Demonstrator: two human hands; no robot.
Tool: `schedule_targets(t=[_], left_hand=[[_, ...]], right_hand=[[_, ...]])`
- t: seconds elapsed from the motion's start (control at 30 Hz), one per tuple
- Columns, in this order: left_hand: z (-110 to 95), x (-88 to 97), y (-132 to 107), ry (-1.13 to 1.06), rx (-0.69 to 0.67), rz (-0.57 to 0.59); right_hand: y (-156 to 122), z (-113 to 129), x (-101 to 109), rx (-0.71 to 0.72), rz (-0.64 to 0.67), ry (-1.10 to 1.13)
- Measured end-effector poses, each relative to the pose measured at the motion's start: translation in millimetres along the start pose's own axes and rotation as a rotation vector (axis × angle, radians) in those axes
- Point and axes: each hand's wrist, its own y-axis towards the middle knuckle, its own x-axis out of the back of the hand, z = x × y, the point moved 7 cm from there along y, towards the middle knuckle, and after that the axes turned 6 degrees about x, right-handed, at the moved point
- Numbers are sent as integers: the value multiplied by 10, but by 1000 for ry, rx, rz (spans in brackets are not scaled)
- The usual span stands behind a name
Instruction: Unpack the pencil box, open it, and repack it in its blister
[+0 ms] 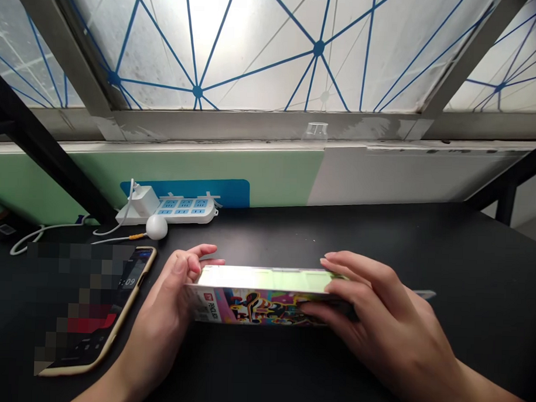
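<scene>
A flat cardboard box (pixel 260 294) with a pale green top and a colourful printed side stands just above the black table (pixel 446 248), held at both ends. My left hand (pixel 170 306) wraps round its left end, thumb on top and fingers behind. Its right end is gripped by my right hand (pixel 378 310), with the fingers lying over the top edge and down the printed side.
A phone (pixel 95 312) in a gold case lies face up left of my left hand. Behind it sit a white power strip (pixel 184 208) with a plugged charger, a white round object (pixel 157 226) and a cable. A window and sill run along the back.
</scene>
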Motion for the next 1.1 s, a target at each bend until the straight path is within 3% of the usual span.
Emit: schedule_targets(t=[0.1,0.27,0.57,0.83,1.0,1.1], left_hand=[[-11,36,-10,104,-15,42],[-143,-14,-79,469,-220,180],[-138,-245,-147,1103,-348,520],[38,-194,-74,1339,-622,439],[77,-189,-18,1379,-645,452],[92,-215,-12,1382,-629,451]], right_hand=[[-39,109,50,-2,8,22],[5,240,54,97,44,47],[-4,372,-250,261,90,23],[-61,476,-429,361,100,142],[-62,430,-493,333,157,228],[-33,266,-492,199,223,400]])
